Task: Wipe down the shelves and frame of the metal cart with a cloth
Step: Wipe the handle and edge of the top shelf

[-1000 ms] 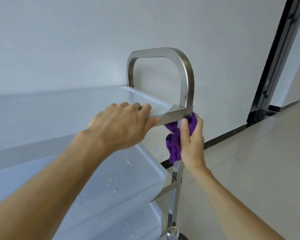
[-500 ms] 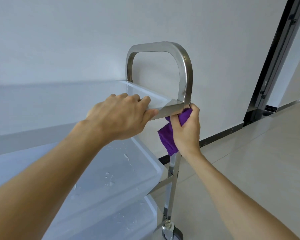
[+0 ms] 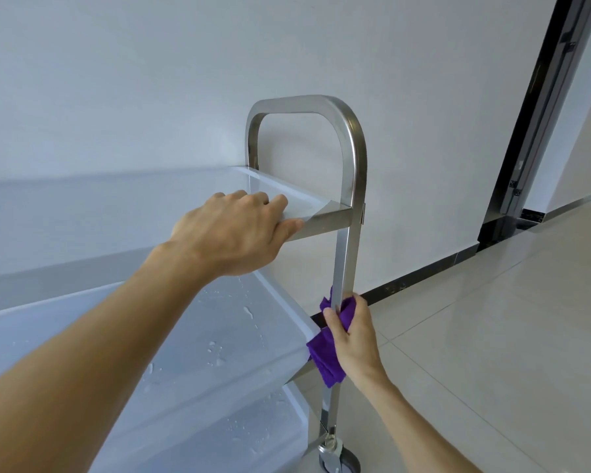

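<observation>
The metal cart has a curved steel handle frame (image 3: 354,141) rising at the near right corner. My left hand (image 3: 232,233) grips the front rim of the top shelf (image 3: 328,218). On the upright post (image 3: 345,264), level with the middle shelf (image 3: 171,336), my right hand (image 3: 354,339) is shut on a purple cloth (image 3: 326,360) wrapped around the post. Water drops lie on the middle shelf and on the bottom shelf (image 3: 253,435).
A castor wheel (image 3: 342,460) sits under the post. A white wall stands close behind the cart, with a dark skirting strip (image 3: 423,278) along its base. A dark door frame (image 3: 543,114) rises at the right, and pale floor tiles (image 3: 492,319) spread to the right.
My right hand has slid the purple cloth down the post, from just under the top shelf to the level of the middle shelf. My left hand keeps its hold on the top rim.
</observation>
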`<action>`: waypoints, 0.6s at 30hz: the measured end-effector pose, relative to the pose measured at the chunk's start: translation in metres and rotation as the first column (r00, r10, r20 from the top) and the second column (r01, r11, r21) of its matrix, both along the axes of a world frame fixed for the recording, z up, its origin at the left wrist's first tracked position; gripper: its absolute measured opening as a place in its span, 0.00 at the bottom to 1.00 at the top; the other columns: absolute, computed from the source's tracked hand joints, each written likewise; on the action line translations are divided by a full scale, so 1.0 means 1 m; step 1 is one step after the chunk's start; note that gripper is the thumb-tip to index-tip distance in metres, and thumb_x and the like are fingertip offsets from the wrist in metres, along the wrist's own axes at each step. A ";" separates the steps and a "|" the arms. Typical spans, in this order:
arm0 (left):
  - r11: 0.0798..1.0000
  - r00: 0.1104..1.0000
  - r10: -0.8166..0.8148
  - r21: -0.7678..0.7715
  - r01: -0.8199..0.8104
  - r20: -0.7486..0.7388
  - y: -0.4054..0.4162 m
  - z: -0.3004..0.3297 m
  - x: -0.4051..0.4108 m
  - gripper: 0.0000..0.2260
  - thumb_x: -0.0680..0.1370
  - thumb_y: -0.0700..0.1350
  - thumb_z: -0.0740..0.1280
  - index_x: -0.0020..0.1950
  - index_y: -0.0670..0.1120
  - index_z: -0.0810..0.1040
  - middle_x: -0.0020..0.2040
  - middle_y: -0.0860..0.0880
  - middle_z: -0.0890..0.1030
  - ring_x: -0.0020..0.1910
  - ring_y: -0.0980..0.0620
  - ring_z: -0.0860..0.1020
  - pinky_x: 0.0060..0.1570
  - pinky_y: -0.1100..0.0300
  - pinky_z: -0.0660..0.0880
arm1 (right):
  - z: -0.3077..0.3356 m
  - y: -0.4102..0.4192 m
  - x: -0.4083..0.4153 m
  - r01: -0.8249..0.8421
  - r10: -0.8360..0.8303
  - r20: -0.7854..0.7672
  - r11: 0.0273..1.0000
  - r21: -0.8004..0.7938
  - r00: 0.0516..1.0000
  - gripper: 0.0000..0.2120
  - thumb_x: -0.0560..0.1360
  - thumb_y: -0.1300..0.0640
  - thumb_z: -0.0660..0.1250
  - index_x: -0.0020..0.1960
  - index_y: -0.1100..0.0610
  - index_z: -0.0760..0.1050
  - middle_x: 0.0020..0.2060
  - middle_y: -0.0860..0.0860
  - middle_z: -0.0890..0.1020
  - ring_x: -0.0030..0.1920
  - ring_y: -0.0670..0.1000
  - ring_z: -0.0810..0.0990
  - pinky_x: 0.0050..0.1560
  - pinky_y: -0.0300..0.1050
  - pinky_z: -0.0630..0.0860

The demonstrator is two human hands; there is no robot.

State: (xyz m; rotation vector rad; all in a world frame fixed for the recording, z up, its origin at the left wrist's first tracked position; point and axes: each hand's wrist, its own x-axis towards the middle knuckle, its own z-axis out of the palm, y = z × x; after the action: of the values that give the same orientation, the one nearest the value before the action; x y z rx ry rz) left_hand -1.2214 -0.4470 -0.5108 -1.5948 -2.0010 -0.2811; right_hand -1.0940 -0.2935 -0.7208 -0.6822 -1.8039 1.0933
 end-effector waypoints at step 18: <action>0.912 0.929 0.316 0.210 -0.353 0.192 -0.128 0.029 -0.020 0.13 0.79 0.60 0.56 0.49 0.59 0.79 0.42 0.57 0.81 0.46 0.45 0.80 0.41 0.54 0.69 | 0.168 -0.024 -0.017 0.189 -0.228 -0.083 0.495 0.848 0.970 0.19 0.83 0.50 0.52 0.53 0.52 0.82 0.53 0.45 0.83 0.58 0.49 0.80 0.77 0.60 0.53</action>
State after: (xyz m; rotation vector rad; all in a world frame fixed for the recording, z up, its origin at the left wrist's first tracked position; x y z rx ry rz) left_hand -1.2412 -0.5755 -0.4819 -1.0839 -2.2192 -0.5053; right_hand -1.1107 -0.3176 -0.5525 -0.2766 -1.9355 -0.0774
